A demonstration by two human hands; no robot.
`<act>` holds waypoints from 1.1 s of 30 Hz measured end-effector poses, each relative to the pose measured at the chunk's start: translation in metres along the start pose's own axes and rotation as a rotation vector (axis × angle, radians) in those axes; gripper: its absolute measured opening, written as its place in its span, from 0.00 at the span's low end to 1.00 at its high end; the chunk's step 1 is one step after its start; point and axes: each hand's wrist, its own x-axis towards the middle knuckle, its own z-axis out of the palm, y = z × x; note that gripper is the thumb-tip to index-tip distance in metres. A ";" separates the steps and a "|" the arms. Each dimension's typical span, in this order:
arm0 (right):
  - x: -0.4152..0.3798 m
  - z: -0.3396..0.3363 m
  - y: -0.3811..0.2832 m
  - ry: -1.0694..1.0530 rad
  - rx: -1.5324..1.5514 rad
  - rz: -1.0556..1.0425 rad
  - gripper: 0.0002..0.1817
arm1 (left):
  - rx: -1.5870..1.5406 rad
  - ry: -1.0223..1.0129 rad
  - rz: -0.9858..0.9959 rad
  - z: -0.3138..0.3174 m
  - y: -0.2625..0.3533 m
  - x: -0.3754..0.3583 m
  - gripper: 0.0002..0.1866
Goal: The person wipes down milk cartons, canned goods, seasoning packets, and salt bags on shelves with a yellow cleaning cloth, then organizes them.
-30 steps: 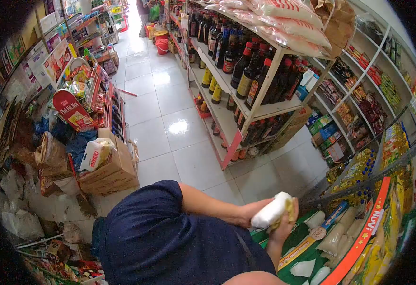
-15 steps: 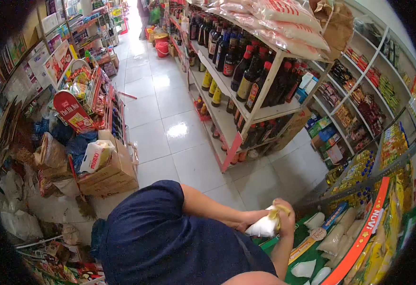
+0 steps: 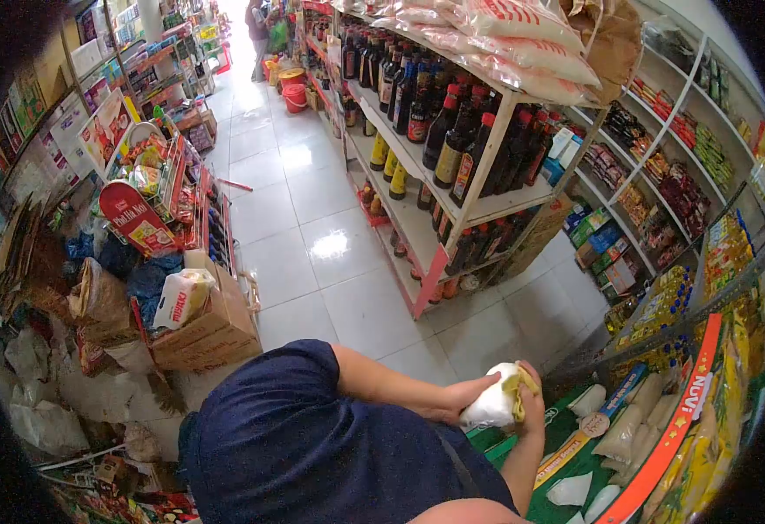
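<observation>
In front of my dark blue shirt I hold a plump white bag [image 3: 492, 404], its print not readable from here. My left hand [image 3: 468, 396] grips the near side of it, thumb along the top. Against its far side my right hand [image 3: 532, 409] is closed on a yellowish cloth [image 3: 515, 389], which presses on the bag. Some of the right fingers are hidden behind the bag. Just below both hands is a green display surface [image 3: 546, 437] with white packets [image 3: 569, 490] and bags of pale grain [image 3: 620, 438].
A shelf rack of dark bottles [image 3: 452, 153], topped by large clear sacks [image 3: 531, 39], stands ahead. An orange-red curved shelf edge [image 3: 692, 410] is at right. Cardboard boxes [image 3: 203, 327] sit at left. Down the tiled aisle [image 3: 291, 231], a person [image 3: 257, 39] stands near a red bucket [image 3: 295, 96].
The white bag has turned and risen slightly, so more of its rounded side shows. The cloth has shifted along its far side. The distant person is more visible.
</observation>
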 end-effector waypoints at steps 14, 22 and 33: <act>-0.034 0.035 -0.037 0.244 -0.078 -0.414 0.37 | 0.037 -0.272 0.116 0.010 0.013 -0.014 0.29; -0.042 0.076 -0.055 -0.294 -1.424 -0.528 0.23 | -0.282 -0.189 -0.011 0.010 0.035 -0.026 0.32; 0.001 0.017 -0.036 0.217 -0.474 -0.273 0.25 | -0.136 -0.352 -0.045 -0.002 0.006 0.009 0.22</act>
